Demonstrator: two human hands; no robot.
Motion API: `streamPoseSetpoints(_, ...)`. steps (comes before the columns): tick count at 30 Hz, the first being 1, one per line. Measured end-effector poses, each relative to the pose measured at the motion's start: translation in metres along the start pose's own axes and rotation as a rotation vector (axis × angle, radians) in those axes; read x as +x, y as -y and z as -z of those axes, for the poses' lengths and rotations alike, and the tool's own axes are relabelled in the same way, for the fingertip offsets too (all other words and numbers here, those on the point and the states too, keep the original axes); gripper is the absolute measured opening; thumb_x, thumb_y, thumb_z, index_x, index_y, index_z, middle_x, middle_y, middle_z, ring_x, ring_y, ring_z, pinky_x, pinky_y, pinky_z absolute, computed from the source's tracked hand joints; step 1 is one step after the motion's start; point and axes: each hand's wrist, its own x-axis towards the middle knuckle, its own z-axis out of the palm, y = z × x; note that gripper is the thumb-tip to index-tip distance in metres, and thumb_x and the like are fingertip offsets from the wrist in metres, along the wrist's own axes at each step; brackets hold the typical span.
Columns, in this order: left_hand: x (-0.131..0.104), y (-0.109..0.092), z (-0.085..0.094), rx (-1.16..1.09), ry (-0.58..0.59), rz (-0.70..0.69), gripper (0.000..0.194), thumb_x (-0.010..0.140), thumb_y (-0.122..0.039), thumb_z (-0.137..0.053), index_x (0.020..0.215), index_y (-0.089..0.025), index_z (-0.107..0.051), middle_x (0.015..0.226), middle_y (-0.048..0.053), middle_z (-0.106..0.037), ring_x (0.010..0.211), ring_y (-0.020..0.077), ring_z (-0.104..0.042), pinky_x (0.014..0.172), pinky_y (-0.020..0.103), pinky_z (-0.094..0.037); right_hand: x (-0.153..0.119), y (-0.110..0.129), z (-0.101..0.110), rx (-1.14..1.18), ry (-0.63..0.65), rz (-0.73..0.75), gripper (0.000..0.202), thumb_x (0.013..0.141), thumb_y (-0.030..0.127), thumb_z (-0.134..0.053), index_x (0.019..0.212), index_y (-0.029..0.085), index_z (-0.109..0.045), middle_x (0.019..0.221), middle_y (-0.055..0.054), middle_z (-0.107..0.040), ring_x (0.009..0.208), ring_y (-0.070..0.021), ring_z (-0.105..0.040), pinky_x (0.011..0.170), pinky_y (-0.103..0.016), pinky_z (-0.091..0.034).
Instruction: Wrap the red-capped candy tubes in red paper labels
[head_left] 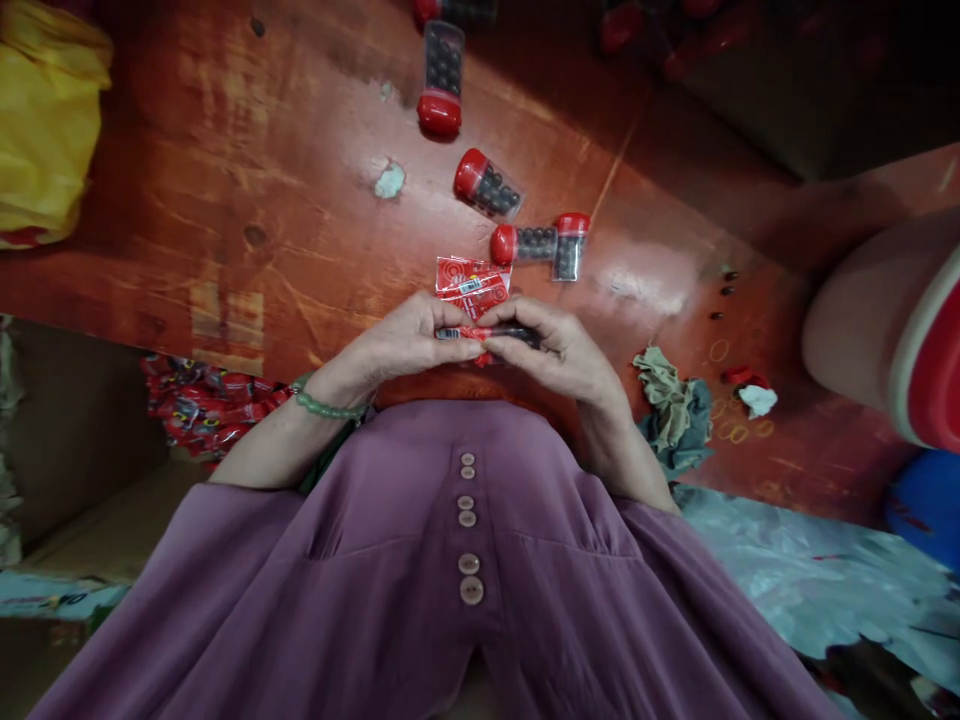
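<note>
Both hands meet at the table's near edge around a small tube-shaped container [514, 336] with dark contents, partly in a red printed wrapper [452, 333] with a barcode. My left hand [401, 340] pinches the wrapper end between thumb and fingers. Closed on the dark end is my right hand [562, 350], whose fingers hide much of it. Just beyond the fingertips lie flat red printed wrappers [472, 285]. Past them, clear jars of dark balls with red caps lie on their sides, among them one jar [525, 243] touching another jar [571, 247].
Farther off lie another jar [487, 185] and a larger one [442, 80]. A box at left holds red packets [217, 405]. At right are a crumpled cloth [675, 405], rubber bands [731, 430], loose dark balls [727, 290] and a large tub [862, 320]. A yellow bag [49, 125] sits far left.
</note>
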Motion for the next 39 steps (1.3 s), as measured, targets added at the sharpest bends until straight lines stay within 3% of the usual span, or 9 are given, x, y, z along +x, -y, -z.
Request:
streamPoseSetpoints(5, -0.008, 0.0, 0.008, -0.147, -0.174, 0.008, 0.032, 0.065, -0.042, -0.087, 0.085, -0.018, -0.079, 0.076, 0.006, -0.076, 0.06, 0.0155, -0.066, 0.059, 0.026, -0.052, 0.002, -0.009, -0.009, 0.212, -0.169, -0.055, 0.023, 0.086, 0.041, -0.069, 0.097, 0.021, -0.066, 0.076, 0.004, -0.063, 0.061, -0.0076, -0.055, 0.056, -0.021, -0.05)
streamPoseSetpoints(9, -0.015, 0.01, 0.002, -0.359, -0.234, 0.043, 0.043, 0.058, -0.051, -0.089, 0.081, -0.016, -0.078, 0.075, 0.008, -0.076, 0.061, 0.0156, -0.068, 0.059, 0.026, -0.054, 0.009, -0.017, -0.016, 0.316, -0.229, -0.035, 0.025, 0.084, 0.043, -0.071, 0.097, 0.022, -0.067, 0.078, 0.004, -0.064, 0.061, -0.0074, -0.055, 0.055, -0.021, -0.051)
streamPoseSetpoints(13, -0.014, 0.014, -0.016, -0.493, -0.422, 0.024, 0.035, 0.056, -0.04, -0.092, 0.075, -0.016, -0.076, 0.072, 0.004, -0.075, 0.062, 0.0108, -0.067, 0.061, 0.021, -0.054, 0.015, -0.016, -0.027, 0.245, -0.279, 0.003, 0.021, 0.087, 0.04, -0.068, 0.097, 0.021, -0.066, 0.082, 0.003, -0.065, 0.062, -0.0076, -0.055, 0.057, -0.022, -0.051)
streamPoseSetpoints(16, -0.011, 0.014, -0.025, -0.568, -0.54, 0.022, 0.034, 0.055, -0.037, -0.093, 0.074, -0.016, -0.075, 0.07, 0.001, -0.073, 0.06, 0.0087, -0.065, 0.06, 0.019, -0.054, 0.017, -0.015, -0.034, 0.076, -0.368, 0.082, 0.016, 0.09, 0.035, -0.064, 0.099, 0.021, -0.066, 0.09, 0.0, -0.067, 0.074, -0.0105, -0.06, 0.071, -0.027, -0.054)
streamPoseSetpoints(21, -0.009, 0.016, -0.025, -0.586, -0.551, 0.034, 0.038, 0.051, -0.042, -0.093, 0.067, -0.014, -0.073, 0.062, 0.001, -0.071, 0.056, 0.0083, -0.063, 0.058, 0.019, -0.054, 0.017, -0.023, -0.045, -0.207, -0.49, 0.273, 0.013, 0.093, 0.031, -0.058, 0.098, 0.021, -0.065, 0.095, -0.003, -0.068, 0.088, -0.0161, -0.062, 0.086, -0.036, -0.052)
streamPoseSetpoints(29, -0.003, 0.022, -0.022, -0.528, -0.578, -0.019, 0.042, 0.054, -0.048, -0.091, 0.069, -0.014, -0.071, 0.063, 0.001, -0.07, 0.058, 0.011, -0.065, 0.062, 0.024, -0.056, 0.023, -0.032, -0.064, -0.105, -0.636, 0.211, 0.018, 0.093, 0.036, -0.056, 0.103, 0.023, -0.061, 0.099, -0.005, -0.065, 0.092, -0.0179, -0.06, 0.089, -0.038, -0.051)
streamPoseSetpoints(35, 0.001, 0.015, -0.012, -0.499, -0.523, -0.068, 0.046, 0.051, -0.055, -0.09, 0.066, -0.016, -0.071, 0.062, 0.003, -0.071, 0.064, 0.0161, -0.07, 0.062, 0.026, -0.056, 0.031, -0.021, -0.062, 0.135, -0.546, 0.059, 0.023, 0.096, 0.043, -0.052, 0.105, 0.023, -0.056, 0.093, -0.001, -0.062, 0.066, -0.0102, -0.054, 0.066, -0.028, -0.052)
streamPoseSetpoints(39, 0.002, 0.013, -0.011, -0.512, -0.507, -0.066, 0.039, 0.053, -0.047, -0.092, 0.07, -0.016, -0.074, 0.064, 0.002, -0.071, 0.057, 0.0109, -0.064, 0.06, 0.023, -0.053, 0.032, -0.024, -0.057, -0.006, -0.562, 0.173, 0.024, 0.096, 0.043, -0.052, 0.107, 0.023, -0.057, 0.103, -0.004, -0.064, 0.089, -0.0152, -0.061, 0.084, -0.032, -0.053)
